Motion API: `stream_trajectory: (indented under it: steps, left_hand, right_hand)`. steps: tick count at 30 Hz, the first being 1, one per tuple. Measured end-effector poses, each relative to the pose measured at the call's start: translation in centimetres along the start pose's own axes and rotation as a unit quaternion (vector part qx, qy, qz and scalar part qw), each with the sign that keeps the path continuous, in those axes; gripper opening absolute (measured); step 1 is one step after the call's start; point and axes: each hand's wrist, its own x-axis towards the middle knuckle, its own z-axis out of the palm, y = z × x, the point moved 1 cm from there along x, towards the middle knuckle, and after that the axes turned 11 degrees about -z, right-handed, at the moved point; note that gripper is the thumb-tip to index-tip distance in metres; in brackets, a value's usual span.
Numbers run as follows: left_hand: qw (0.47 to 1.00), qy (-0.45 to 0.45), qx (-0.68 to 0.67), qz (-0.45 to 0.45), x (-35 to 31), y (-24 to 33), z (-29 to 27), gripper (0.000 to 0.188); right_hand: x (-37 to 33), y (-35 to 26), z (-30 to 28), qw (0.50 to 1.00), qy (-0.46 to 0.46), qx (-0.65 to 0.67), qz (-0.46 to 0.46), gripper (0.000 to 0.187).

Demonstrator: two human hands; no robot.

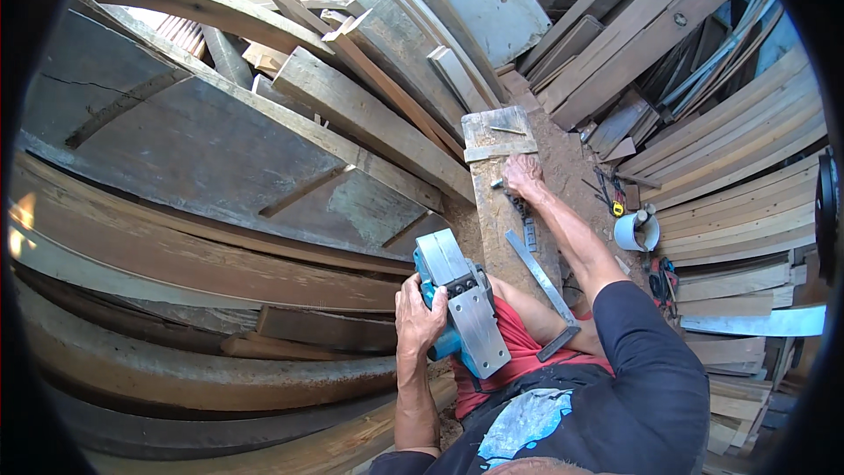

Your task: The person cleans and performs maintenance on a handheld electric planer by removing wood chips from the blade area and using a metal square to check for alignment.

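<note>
Gripping the blue electric planer (459, 304) sole-up off the wood, the left hand (418, 317) idles while the right hand (524, 174) presses flat, holding nothing, on the plank (503, 211) (apparently planing not yet begun).

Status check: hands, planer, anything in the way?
Left hand gripping blue electric planer, sole up. Right hand pressing on workbench plank. Metal square lying on plank.

No packages, labels, signs or screens.
</note>
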Motion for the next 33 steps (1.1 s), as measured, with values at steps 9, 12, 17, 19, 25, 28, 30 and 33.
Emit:
stream_trajectory:
  steps: [9, 12, 17, 19, 25, 28, 30, 33]
  left_hand:
    - [0.999, -0.025, -0.017, 0.011, 1.4, 0.9, -2.0, 0.054]
    - [0.999, -0.029, -0.026, 0.024, 1.6, 0.9, -0.9, 0.055]
    - [0.999, -0.017, -0.012, 0.033, 1.3, -0.3, 0.2, 0.061]
    - [1.0, -0.013, 0.001, 0.021, 0.8, -0.3, -0.1, 0.061]
    - [1.0, 0.028, -0.005, 0.013, 0.0, 0.1, -0.1, 0.067]
    - [0.995, 0.069, -0.044, 0.048, 0.2, 0.1, 0.1, 0.065]
    - [0.992, 0.098, -0.058, 0.053, 0.2, -0.4, 0.4, 0.063]
    - [0.984, 0.142, -0.086, 0.071, -0.2, -1.4, 0.8, 0.056]
  right_hand:
    - [-9.1, -0.7, -3.7, 0.789, 0.299, 0.536, 0.041, 0.02]
    - [-12.9, 1.0, 0.3, 0.641, 0.353, 0.677, -0.081, 0.019]
    - [-20.8, -5.4, 4.6, 0.587, 0.23, 0.775, -0.035, 0.024]
    - [-22.8, -7.5, 4.7, 0.53, 0.206, 0.822, -0.03, 0.017]
    - [-25.0, -10.4, 1.3, 0.379, 0.161, 0.908, -0.071, 0.011]
    - [-24.7, -10.8, 1.4, 0.406, 0.149, 0.896, -0.099, 0.012]
    - [-24.9, -11.2, 1.6, 0.466, 0.163, 0.863, -0.11, 0.012]
    - [-25.4, -12.0, 1.2, 0.568, 0.215, 0.79, -0.086, 0.015]
